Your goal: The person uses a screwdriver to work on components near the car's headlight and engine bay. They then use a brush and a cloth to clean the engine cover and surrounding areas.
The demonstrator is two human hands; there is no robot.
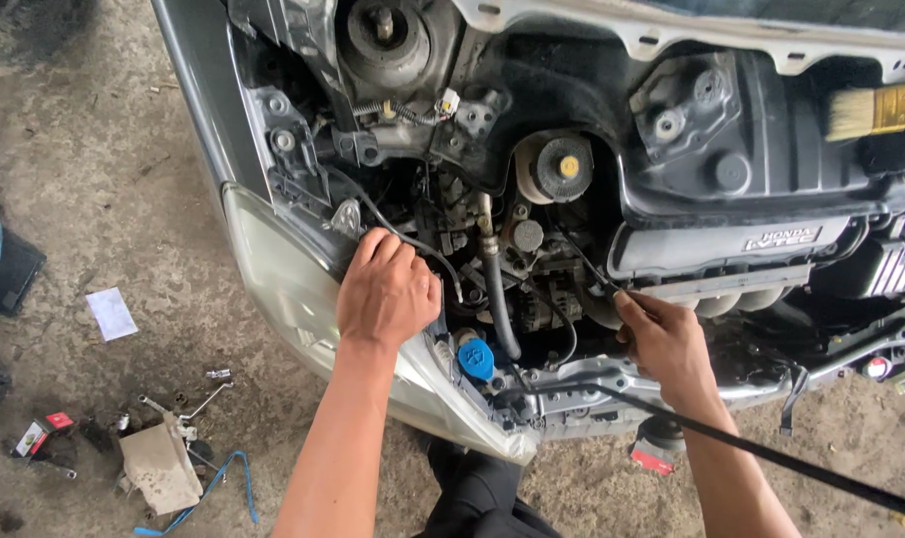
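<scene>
Black tool shaft, thin and rod-like, sits pinched between the fingertips of the right hand; its tip runs up and left into the engine bay, toward the parts below the round reservoir cap. The fingers are curled together around the shaft. The left hand lies palm down at the bay's left edge, fingers close together and bent over a thin black cable; whether they clamp the cable cannot be told. Between the hands run a thick black hose and, lower, a blue filler cap. A long black prop rod crosses beneath the right wrist. The headlight sits just left of the left hand. Well apart, top right, a yellow-handled brush rests on the cowl. Loose wrenches lie on the concrete floor.
</scene>
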